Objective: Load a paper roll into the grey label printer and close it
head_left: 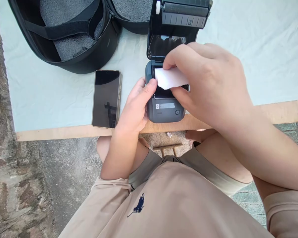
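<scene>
A small dark grey portable label printer [166, 110] rests near the table's front edge, its lid [175, 29] swung up and back with a black roller on it. My left hand [139, 102] is closed round the printer's left side, thumb on the rim. Between the thumb and fingers of my right hand [206, 79] is a white paper roll [171, 77], partly over the printer's open compartment. Part of the roll is hidden by my right hand, so I cannot tell whether it touches the compartment floor.
Left of the printer lies a phone [106, 99] with a dark screen. Behind it stands an open black zip case [89, 54] with grey foam and a strap inside. A pale cloth [52, 96] covers the table, leaving its wooden front edge [64, 131] bare.
</scene>
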Demonstrator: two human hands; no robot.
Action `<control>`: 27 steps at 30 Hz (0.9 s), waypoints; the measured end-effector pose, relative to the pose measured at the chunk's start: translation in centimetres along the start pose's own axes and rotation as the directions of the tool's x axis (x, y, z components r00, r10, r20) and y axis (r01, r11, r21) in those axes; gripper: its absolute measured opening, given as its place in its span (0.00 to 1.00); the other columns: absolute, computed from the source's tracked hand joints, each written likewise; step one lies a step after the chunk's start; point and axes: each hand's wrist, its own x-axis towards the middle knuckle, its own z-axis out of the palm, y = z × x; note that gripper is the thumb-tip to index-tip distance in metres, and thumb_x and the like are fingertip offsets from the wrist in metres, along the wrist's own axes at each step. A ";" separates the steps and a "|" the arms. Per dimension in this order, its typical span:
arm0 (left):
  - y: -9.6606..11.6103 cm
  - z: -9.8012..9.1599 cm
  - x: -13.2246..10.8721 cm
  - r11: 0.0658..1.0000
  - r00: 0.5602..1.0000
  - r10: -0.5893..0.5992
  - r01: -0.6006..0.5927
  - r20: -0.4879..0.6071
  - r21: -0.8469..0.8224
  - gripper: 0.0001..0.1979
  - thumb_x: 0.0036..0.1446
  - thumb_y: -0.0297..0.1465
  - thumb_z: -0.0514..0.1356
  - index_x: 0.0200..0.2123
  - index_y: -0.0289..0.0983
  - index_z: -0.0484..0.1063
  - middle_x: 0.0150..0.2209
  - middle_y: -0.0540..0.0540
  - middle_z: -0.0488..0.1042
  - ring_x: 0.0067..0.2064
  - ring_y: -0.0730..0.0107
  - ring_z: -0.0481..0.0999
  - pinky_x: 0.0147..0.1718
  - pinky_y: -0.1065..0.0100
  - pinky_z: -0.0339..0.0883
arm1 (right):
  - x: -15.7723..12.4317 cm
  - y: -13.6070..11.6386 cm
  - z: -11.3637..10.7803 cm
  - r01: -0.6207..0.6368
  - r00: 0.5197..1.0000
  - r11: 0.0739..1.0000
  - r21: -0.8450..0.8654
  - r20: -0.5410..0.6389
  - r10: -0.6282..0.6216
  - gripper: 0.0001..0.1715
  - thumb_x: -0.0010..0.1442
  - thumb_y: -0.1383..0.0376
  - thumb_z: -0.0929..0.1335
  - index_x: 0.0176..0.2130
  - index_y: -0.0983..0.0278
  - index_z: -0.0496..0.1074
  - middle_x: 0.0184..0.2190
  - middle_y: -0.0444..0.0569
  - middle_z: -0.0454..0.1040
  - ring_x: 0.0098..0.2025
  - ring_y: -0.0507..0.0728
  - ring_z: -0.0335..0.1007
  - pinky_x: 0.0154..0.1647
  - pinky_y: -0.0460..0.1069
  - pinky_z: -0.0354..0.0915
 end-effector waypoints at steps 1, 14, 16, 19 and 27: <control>0.1 0.0 0.0 1.000 1.000 -0.006 0.006 0.001 -0.005 0.07 0.64 0.36 0.57 0.39 0.40 0.72 0.44 0.48 0.78 0.64 0.58 0.70 0.58 0.59 0.73 | 0.0 0.2 0.3 0.006 1.000 1.000 0.013 -0.014 -0.006 0.14 0.62 0.66 0.62 0.48 0.60 0.68 0.42 0.51 0.75 0.43 0.64 0.69 0.35 0.55 0.56; 0.0 0.4 0.1 0.994 0.997 0.073 -0.072 0.011 -0.078 0.09 0.65 0.38 0.55 0.40 0.41 0.72 0.46 0.47 0.80 0.65 0.58 0.68 0.59 0.59 0.71 | 0.1 0.1 -0.3 0.003 0.997 0.999 0.034 -0.077 0.000 0.19 0.65 0.61 0.61 0.37 0.61 0.79 0.39 0.48 0.79 0.44 0.65 0.69 0.40 0.59 0.63; 0.0 0.3 0.3 0.989 0.994 0.105 -0.104 0.007 -0.106 0.14 0.67 0.39 0.52 0.42 0.38 0.74 0.46 0.46 0.79 0.68 0.59 0.65 0.60 0.60 0.70 | -0.1 -0.2 -0.5 0.060 0.995 0.997 0.052 -0.078 -0.055 0.23 0.67 0.60 0.58 0.32 0.59 0.79 0.40 0.47 0.79 0.44 0.65 0.69 0.41 0.60 0.64; 0.0 0.2 0.5 0.988 0.993 0.116 -0.115 0.004 -0.098 0.18 0.68 0.40 0.49 0.45 0.37 0.74 0.46 0.47 0.78 0.70 0.61 0.61 0.62 0.61 0.68 | -0.3 -0.5 -0.3 0.131 0.990 0.988 0.075 -0.058 -0.127 0.25 0.67 0.61 0.58 0.28 0.57 0.77 0.40 0.43 0.80 0.45 0.63 0.68 0.41 0.60 0.64; 0.1 0.2 0.0 0.988 0.989 0.147 -0.148 -0.023 -0.043 0.09 0.59 0.27 0.60 0.42 0.45 0.71 0.36 0.54 0.79 0.50 0.66 0.80 0.54 0.67 0.72 | -0.9 0.7 0.3 0.315 0.934 0.930 0.187 -0.235 -0.269 0.27 0.68 0.52 0.57 0.32 0.58 0.79 0.40 0.45 0.80 0.41 0.62 0.69 0.46 0.63 0.64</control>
